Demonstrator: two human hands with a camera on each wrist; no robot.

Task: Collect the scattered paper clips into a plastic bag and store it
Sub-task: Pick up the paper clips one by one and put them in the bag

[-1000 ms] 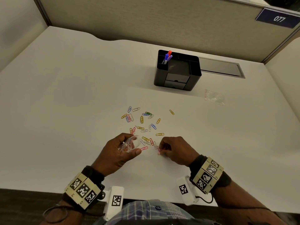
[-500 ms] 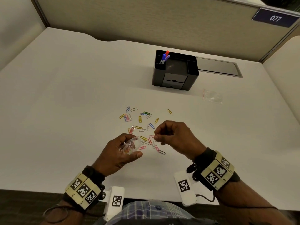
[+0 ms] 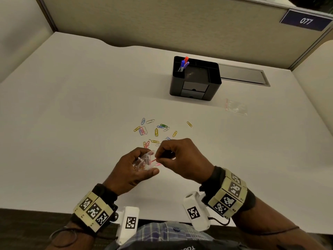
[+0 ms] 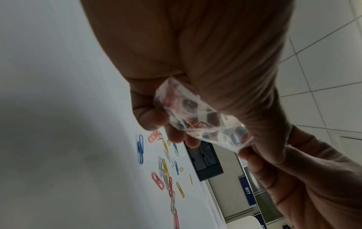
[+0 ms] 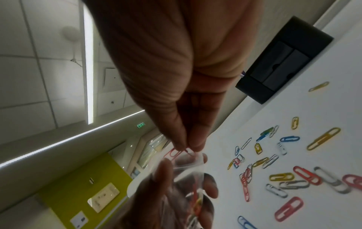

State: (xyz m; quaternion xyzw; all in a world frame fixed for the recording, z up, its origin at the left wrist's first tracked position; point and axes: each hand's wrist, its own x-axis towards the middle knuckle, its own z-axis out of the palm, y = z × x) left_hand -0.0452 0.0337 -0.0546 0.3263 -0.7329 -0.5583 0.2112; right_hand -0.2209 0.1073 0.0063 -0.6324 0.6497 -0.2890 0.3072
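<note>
My left hand (image 3: 133,168) grips a small clear plastic bag (image 3: 144,161) with several coloured clips inside; the left wrist view shows the bag (image 4: 195,114) between thumb and fingers. My right hand (image 3: 180,157) pinches a red paper clip (image 3: 153,160) at the bag's mouth; in the right wrist view the red clip (image 5: 176,152) hangs from thumb and forefinger just above the bag (image 5: 188,170). Several loose paper clips (image 3: 155,130) lie scattered on the white desk (image 3: 72,123) beyond both hands. Some clips are hidden under my right hand.
A black desk organiser (image 3: 195,78) with pens and small drawers stands at the back of the desk. A second clear bag (image 3: 236,107) lies to its front right. A grey cable tray (image 3: 243,74) sits behind. Partition walls enclose the desk.
My right hand picked a red clip off the desk, lifted it and carried it left to the mouth of the bag. The left hand kept holding the bag in place.
</note>
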